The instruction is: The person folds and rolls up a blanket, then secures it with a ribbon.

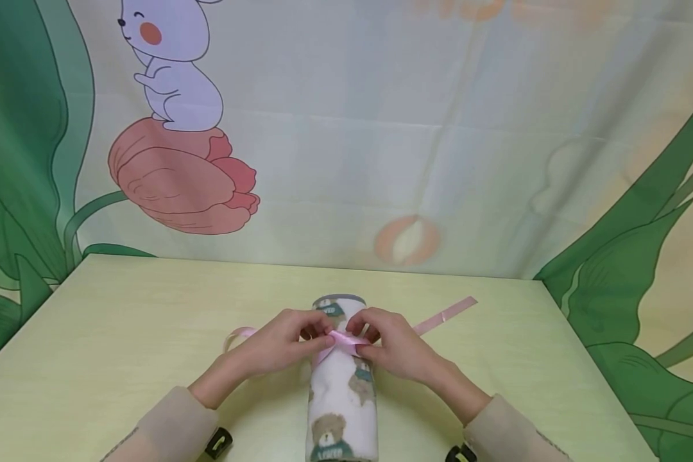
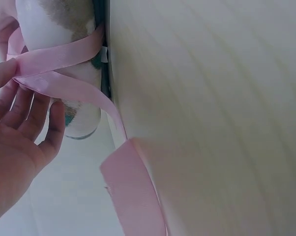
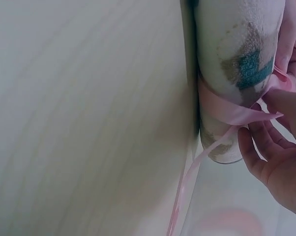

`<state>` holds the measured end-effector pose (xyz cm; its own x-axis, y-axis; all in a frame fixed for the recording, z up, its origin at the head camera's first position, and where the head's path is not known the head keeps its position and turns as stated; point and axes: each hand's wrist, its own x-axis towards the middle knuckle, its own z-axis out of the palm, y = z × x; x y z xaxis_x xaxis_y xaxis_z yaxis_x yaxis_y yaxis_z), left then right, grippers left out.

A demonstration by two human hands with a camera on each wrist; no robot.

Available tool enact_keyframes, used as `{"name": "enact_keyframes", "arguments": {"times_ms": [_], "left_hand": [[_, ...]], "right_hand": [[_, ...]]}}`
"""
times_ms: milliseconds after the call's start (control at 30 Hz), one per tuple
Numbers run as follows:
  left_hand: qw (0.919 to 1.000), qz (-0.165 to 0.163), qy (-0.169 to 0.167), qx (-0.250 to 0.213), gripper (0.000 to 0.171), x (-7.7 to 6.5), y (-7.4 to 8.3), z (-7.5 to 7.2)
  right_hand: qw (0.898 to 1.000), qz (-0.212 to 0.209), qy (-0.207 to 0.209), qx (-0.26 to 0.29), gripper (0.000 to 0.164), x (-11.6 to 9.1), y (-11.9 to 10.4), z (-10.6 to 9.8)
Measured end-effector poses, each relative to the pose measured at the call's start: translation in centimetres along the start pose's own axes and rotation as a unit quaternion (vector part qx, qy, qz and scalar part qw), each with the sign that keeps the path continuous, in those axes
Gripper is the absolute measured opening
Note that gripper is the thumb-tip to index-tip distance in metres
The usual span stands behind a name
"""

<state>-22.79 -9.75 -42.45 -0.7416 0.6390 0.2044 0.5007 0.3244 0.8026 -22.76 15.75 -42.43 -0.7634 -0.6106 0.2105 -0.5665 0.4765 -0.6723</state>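
Observation:
A rolled towel [image 1: 337,398], white with brown bears in teal tops, lies lengthwise on the table in the head view. Pink ribbon [image 1: 349,342] wraps around it, crossing on top. My left hand [image 1: 277,342] pinches the ribbon at the crossing between thumb and fingers. From the other side, my right hand [image 1: 401,343] pinches the ribbon too, its fingertips close to the left ones. In the left wrist view, two strands of the ribbon [image 2: 64,55] meet at the left fingertips. The right wrist view shows the ribbon [image 3: 231,112] running under the right thumb.
One loose ribbon tail [image 1: 447,314] stretches right across the pale yellow table [image 1: 121,333]; another tail [image 1: 241,332] curls out at the left. Behind the table hangs a cloth backdrop [image 1: 323,160] printed with a rabbit, flowers and leaves.

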Motion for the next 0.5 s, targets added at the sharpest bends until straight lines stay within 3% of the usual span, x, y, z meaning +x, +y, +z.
{"name": "enact_keyframes", "arguments": {"times_ms": [200, 500], "left_hand": [[0.9999, -0.009, 0.003, -0.005, 0.007, -0.02, -0.08, 0.01], [0.9997, -0.023, 0.006, -0.003, 0.008, -0.02, -0.18, 0.02]], "right_hand": [[0.999, 0.031, -0.004, 0.038, 0.028, -0.09, 0.02, -0.11], [0.996, -0.073, 0.042, 0.000, 0.031, -0.50, 0.71, -0.12]]}}
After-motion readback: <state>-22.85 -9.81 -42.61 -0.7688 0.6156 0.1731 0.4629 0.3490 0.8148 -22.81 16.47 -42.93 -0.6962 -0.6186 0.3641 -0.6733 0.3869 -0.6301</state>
